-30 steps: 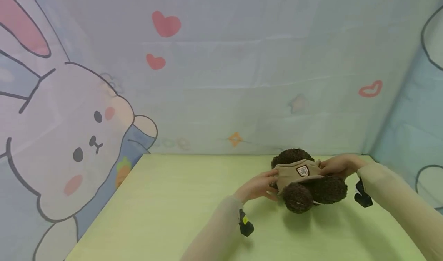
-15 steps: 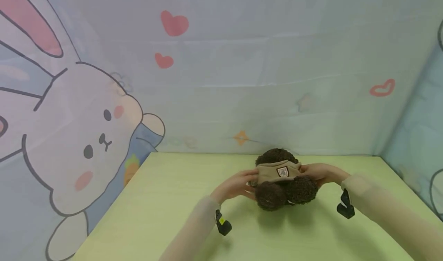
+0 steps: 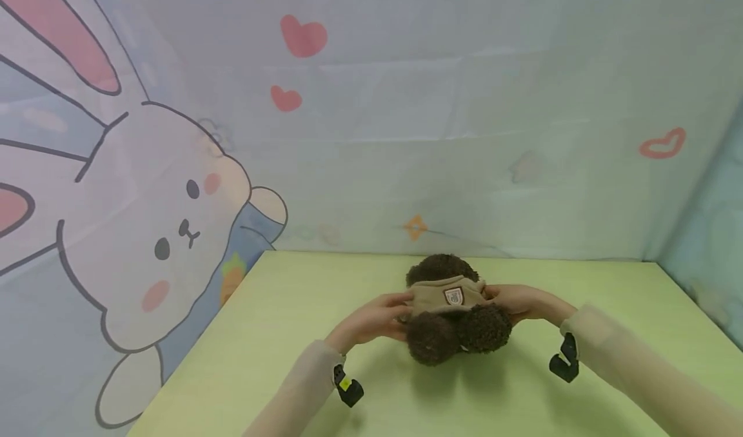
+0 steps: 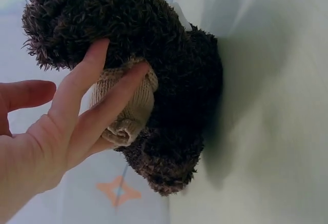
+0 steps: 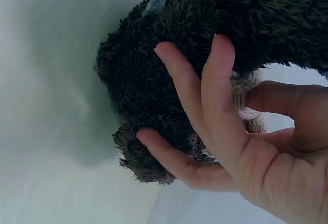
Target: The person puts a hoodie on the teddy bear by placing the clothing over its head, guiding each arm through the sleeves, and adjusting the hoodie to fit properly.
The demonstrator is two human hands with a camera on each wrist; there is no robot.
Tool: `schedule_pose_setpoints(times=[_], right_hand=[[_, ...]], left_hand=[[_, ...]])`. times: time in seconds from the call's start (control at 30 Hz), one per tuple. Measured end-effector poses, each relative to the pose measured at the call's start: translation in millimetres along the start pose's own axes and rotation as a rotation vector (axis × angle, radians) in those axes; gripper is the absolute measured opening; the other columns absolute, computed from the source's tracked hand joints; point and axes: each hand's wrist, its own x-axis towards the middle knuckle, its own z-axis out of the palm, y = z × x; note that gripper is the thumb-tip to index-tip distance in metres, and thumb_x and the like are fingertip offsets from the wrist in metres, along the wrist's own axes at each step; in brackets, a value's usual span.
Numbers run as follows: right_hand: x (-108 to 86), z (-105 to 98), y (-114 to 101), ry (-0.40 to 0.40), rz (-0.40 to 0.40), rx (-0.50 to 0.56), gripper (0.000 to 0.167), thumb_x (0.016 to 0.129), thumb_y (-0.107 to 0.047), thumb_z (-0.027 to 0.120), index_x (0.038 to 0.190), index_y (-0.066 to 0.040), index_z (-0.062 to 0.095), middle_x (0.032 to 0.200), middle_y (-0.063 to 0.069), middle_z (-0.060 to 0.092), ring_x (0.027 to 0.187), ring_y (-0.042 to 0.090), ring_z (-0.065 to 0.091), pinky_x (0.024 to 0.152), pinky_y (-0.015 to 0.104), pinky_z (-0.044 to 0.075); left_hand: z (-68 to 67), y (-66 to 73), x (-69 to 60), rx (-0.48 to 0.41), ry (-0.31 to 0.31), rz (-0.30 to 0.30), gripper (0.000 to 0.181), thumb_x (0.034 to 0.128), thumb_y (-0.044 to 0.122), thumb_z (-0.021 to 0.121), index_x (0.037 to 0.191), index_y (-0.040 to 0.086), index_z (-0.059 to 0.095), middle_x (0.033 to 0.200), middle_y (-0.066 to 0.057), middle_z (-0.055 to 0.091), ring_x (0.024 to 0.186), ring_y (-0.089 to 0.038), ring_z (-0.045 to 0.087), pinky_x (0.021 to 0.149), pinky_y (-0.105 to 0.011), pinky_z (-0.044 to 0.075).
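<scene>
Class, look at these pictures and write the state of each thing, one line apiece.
Plush toy: held at both sides; contact with the table unclear.
Sweater: worn by the toy, badge showing.
Tag: attached, sticking out.
Left hand: holding one side of the toy.
Right hand: holding the other side.
Sleeves: down to the wrists.
Backdrop: hanging, creased.

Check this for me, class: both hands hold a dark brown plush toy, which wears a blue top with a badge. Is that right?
Not quite: the top is tan, not blue, as the head view shows. The left hand and right hand do hold the dark brown plush toy.
</scene>
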Motion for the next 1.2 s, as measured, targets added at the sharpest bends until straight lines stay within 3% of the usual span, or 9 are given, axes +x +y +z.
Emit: schedule_pose_setpoints(times=[0.1, 0.27, 0.43, 0.53, 0.6, 0.8, 0.9, 1.03, 1.2], right_hand=[[-2.1, 3.4, -2.8, 0.04, -0.028, -0.074, 0.037, 0.093, -0.02, 0.046, 0.116, 0.008, 0.037, 0.1, 0.015, 0.048, 0.059, 0.009, 0.046, 0.056, 0.025, 0.044], [-7.5, 7.5, -9.1, 0.231, -0.162, -0.424, 0.024, 0.092, -0.023, 0.048, 0.083, -0.001, 0.047, 0.074, 0.005, 0.048, 0.055, 0.01, 0.041, 0.052, 0.024, 0.041], [-6.7, 9.4, -13.0, 0.303, -0.385, -0.59, 0.006, 0.088, 0.001, 0.048, 0.085, -0.004, 0.049, 0.069, 0.004, 0.051, 0.053, 0.008, 0.04, 0.047, 0.022, 0.037], [-0.5, 9.1, -10.0, 0.32, -0.503, -0.669, 0.025, 0.08, 0.017, 0.044, 0.088, -0.005, 0.055, 0.072, 0.002, 0.056, 0.061, 0.006, 0.047, 0.054, 0.022, 0.04], [3.8, 10.0, -8.1, 0.348, -0.523, -0.687, 0.023, 0.081, 0.013, 0.048, 0.086, -0.007, 0.059, 0.071, 0.0, 0.056, 0.061, 0.005, 0.046, 0.055, 0.022, 0.041], [10.6, 6.5, -4.0, 0.491, -0.561, -0.658, 0.007, 0.082, -0.008, 0.061, 0.077, -0.011, 0.058, 0.07, -0.001, 0.056, 0.063, 0.007, 0.049, 0.057, 0.023, 0.04], [11.6, -1.2, -2.4, 0.5, -0.609, -0.545, 0.008, 0.085, -0.005, 0.057, 0.084, -0.011, 0.051, 0.077, 0.002, 0.062, 0.066, 0.009, 0.057, 0.053, 0.023, 0.044], [12.1, -13.5, -1.7, 0.485, -0.659, -0.505, 0.016, 0.087, 0.003, 0.05, 0.087, -0.012, 0.055, 0.084, 0.003, 0.06, 0.067, 0.006, 0.05, 0.052, 0.023, 0.04], [15.4, -21.3, -10.8, 0.549, -0.628, -0.674, 0.026, 0.083, 0.009, 0.048, 0.089, -0.007, 0.068, 0.082, 0.005, 0.057, 0.062, 0.005, 0.041, 0.053, 0.022, 0.035]], left_hand=[[-2.1, -0.9, 1.2, 0.075, 0.044, 0.015, 0.051, 0.0938, 0.015, 0.045, 0.14, 0.004, 0.025, 0.139, -0.025, 0.032, 0.106, -0.036, 0.055, 0.08, -0.038, 0.051], [0.6, -1.6, 11.4, 0.32, 0.188, 0.129, 0.063, 0.0842, 0.014, 0.061, 0.138, 0.002, 0.03, 0.139, -0.023, 0.034, 0.081, -0.027, 0.064, 0.067, -0.03, 0.054], [4.7, -1.3, 20.5, 0.64, 0.356, 0.276, 0.057, 0.0777, 0.015, 0.069, 0.126, -0.002, 0.045, 0.127, -0.021, 0.048, 0.103, -0.031, 0.055, 0.084, -0.041, 0.048], [6.5, -2.7, 25.8, 0.699, 0.445, 0.319, 0.031, 0.0799, 0.013, 0.066, 0.107, 0.0, 0.058, 0.123, -0.023, 0.048, 0.116, -0.037, 0.043, 0.092, -0.048, 0.041], [6.1, -2.8, 28.9, 0.723, 0.473, 0.334, 0.016, 0.0827, 0.012, 0.063, 0.096, 0.002, 0.061, 0.119, -0.023, 0.046, 0.113, -0.036, 0.043, 0.089, -0.047, 0.043], [-8.7, 5.0, 31.5, 0.918, 0.409, 0.434, 0.009, 0.0866, 0.008, 0.056, 0.095, 0.007, 0.058, 0.094, -0.009, 0.054, 0.087, -0.02, 0.054, 0.073, -0.029, 0.048], [-19.3, 10.6, 29.2, 0.93, 0.299, 0.518, 0.019, 0.087, -0.001, 0.051, 0.103, 0.007, 0.054, 0.098, -0.007, 0.052, 0.093, -0.019, 0.055, 0.076, -0.027, 0.047], [-28.4, 19.7, 26.3, 0.918, 0.143, 0.528, 0.03, 0.085, -0.012, 0.043, 0.101, 0.008, 0.058, 0.104, -0.007, 0.044, 0.096, -0.019, 0.05, 0.076, -0.026, 0.044], [-32.4, 29.6, 30.5, 1.125, 0.224, 0.478, 0.035, 0.0829, -0.013, 0.046, 0.098, 0.013, 0.064, 0.101, -0.005, 0.049, 0.09, -0.017, 0.053, 0.076, -0.025, 0.046]])
